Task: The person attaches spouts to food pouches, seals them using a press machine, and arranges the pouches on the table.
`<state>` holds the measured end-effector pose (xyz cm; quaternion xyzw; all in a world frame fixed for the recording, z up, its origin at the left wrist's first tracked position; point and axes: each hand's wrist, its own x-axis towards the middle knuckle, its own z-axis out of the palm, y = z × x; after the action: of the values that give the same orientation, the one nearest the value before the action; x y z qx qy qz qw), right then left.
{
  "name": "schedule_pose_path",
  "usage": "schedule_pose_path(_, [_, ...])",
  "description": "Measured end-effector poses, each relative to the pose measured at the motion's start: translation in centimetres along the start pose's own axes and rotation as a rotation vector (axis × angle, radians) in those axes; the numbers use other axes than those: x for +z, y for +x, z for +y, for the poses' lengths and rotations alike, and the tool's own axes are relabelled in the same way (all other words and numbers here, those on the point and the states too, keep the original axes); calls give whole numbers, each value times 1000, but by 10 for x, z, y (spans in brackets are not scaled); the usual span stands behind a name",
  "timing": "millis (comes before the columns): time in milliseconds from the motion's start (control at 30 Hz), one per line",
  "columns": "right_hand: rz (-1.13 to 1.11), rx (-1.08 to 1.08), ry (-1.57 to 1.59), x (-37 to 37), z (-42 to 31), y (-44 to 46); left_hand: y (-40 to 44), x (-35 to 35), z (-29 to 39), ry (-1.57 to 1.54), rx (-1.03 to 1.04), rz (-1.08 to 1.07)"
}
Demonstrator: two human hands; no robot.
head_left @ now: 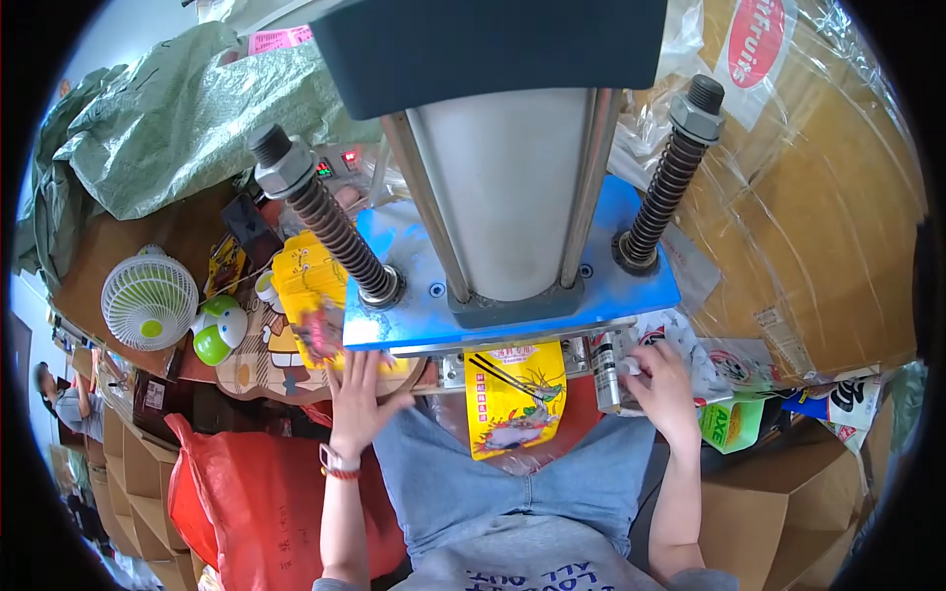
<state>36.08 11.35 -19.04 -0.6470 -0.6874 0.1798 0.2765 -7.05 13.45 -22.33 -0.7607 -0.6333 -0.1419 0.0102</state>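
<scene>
My left hand (pixel 359 402) has its fingers stretched and spread at the lower edge of a pile of yellow printed packets (pixel 305 281), part of which looks blurred. Beneath the press's blue plate (pixel 512 325), a yellow packet (pixel 512 404) with chopsticks and shrimp printed on it hangs down over my lap, its top edge hidden. To the right, my right hand (pixel 666 392) is closed beside a silver and black can (pixel 607 376). Something small and whitish shows at its fingertips, too small to name.
The press column (pixel 498 197) stands between two spring bolts. A white fan (pixel 150 300) and a green-white toy-like object (pixel 219 330) are at left. A red bag (pixel 266 512) lies below. Big cardboard (pixel 818 217) and a green AXE pouch (pixel 731 424) are at right. Another person (pixel 74 404) is far left.
</scene>
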Motion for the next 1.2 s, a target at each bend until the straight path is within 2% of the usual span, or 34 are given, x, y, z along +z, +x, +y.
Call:
schedule_pose_path(33, [118, -20, 4, -4, -4, 1, -10, 0, 3, 17, 90, 33])
schedule_pose_path(67, [235, -32, 11, -7, -9, -1, -19, 2, 0, -99, 124, 77])
schedule_pose_path(133, [262, -29, 112, -13, -25, -11, -33, -3, -1, -232, 83, 155])
schedule_pose_path(167, [300, -30, 213, -17, -38, -17, -38, -9, 10, -365, -78, 165])
schedule_pose_path(200, [343, -32, 312, -23, -54, -22, -40, -18, 22, -364, -82, 166])
schedule_pose_path(267, [322, -292, 221, -32, -92, -30, -41, -34, 43, -594, -59, 238])
schedule_pose_path(300, [311, -415, 203, -30, -102, -33, -44, -39, 54, -615, -59, 234])
schedule_pose_path(467, [107, -752, -173, 15, -123, -21, -50, -58, 106, -399, 281, 271])
schedule_pose_path(600, [86, -685, -107, -24, -143, -33, -52, -79, 114, -308, 289, 353])
schedule_pose_path(733, [38, -589, 54, -24, -127, -34, -54, -55, 81, 24, 367, 525])
schedule_pose_path(767, [37, -592, 55, -12, -121, -36, -47, -36, 66, 10, 376, 473])
schedule_pose_path(833, [19, -476, 245, 16, -112, -44, -34, 24, 31, -8, 307, 283])
schedule_pose_path(867, [-24, -520, 263, 21, -111, -46, -33, 30, 32, -82, 263, 338])
schedule_pose_path(900, [-6, -523, 264, 25, -108, -45, -28, 25, 38, -85, 230, 322])
schedule_pose_path(967, [-130, -511, 326, 29, -101, -52, -24, 14, 48, -154, 155, 285])
schedule_pose_path(1033, [-99, -534, 320, 13, -108, -48, -22, 3, 55, -391, 19, 280])
schedule_pose_path(1067, [61, -568, 306, 3, -112, -46, -25, -7, 63, -460, -19, 325])
schedule_pose_path(1133, [323, -580, 209, -10, -116, -49, -32, -26, 75, -452, 82, 380])
schedule_pose_path(1200, [319, -596, 115, -6, -122, -41, -40, -47, 97, -446, 150, 385])
